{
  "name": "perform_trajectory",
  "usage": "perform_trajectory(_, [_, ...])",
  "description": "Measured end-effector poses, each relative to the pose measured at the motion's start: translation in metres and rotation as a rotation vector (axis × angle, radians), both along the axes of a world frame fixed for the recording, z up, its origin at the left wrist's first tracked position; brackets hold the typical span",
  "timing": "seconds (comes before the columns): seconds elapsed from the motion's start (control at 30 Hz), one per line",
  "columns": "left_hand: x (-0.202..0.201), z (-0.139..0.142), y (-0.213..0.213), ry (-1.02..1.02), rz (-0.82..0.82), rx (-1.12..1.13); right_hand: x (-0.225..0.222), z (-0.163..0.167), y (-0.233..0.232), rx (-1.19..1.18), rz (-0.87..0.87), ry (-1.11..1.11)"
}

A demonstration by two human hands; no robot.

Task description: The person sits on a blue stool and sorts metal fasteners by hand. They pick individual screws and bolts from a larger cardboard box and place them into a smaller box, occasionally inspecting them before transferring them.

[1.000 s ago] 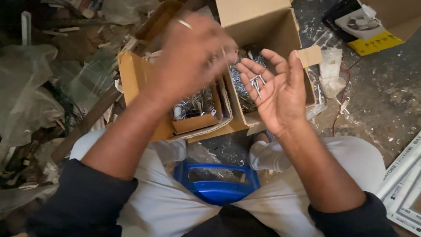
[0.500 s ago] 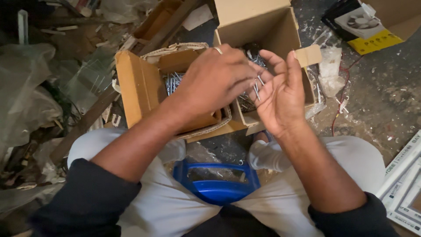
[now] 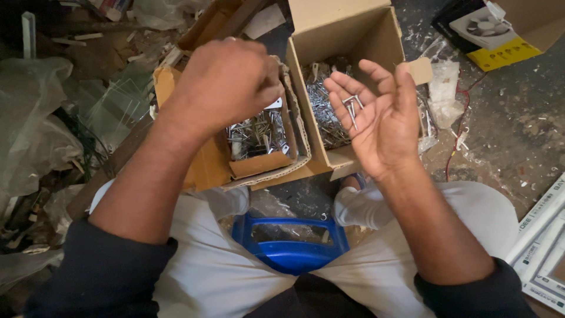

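Note:
My right hand (image 3: 385, 126) is held palm up with the fingers spread, and a few silver nails (image 3: 352, 106) lie across its fingers. It hovers at the front right of a tall open cardboard box (image 3: 347, 35) that holds a heap of nails (image 3: 321, 109). My left hand (image 3: 226, 82) is curled into a loose fist, knuckles up, over a lower open cardboard box (image 3: 203, 168) filled with more nails (image 3: 256, 135). Whatever is inside the left fist is hidden.
I sit on a blue plastic stool (image 3: 291, 256) with my knees apart. Crumpled clear plastic bags (image 3: 35, 118) and scrap lie at the left. A boxed white fan (image 3: 488, 29) sits at the top right, a red wire (image 3: 462, 123) runs over the dusty floor, and white framed panels (image 3: 544, 247) lie at the right edge.
My left hand reached across to the right palm, then drew back left over the lower box with its fingers closed. The right hand stayed palm up with the nails.

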State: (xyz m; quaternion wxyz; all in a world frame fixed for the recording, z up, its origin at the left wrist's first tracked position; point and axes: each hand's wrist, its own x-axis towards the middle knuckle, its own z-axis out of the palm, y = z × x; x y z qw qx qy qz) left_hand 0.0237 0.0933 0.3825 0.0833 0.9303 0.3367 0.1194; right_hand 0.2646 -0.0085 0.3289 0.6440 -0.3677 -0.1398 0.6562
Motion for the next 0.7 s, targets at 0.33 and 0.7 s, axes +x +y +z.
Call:
perform_trajectory(0.33, [0.012,-0.006,-0.010,-0.202,-0.019,0.058,-0.001,0.001,-0.001,-0.010,0.036,0.025])
perform_trajectory(0.7, [0.045,-0.027,-0.034,-0.375,-0.215,0.116,-0.003,-0.008,-0.005,0.015,0.115,0.014])
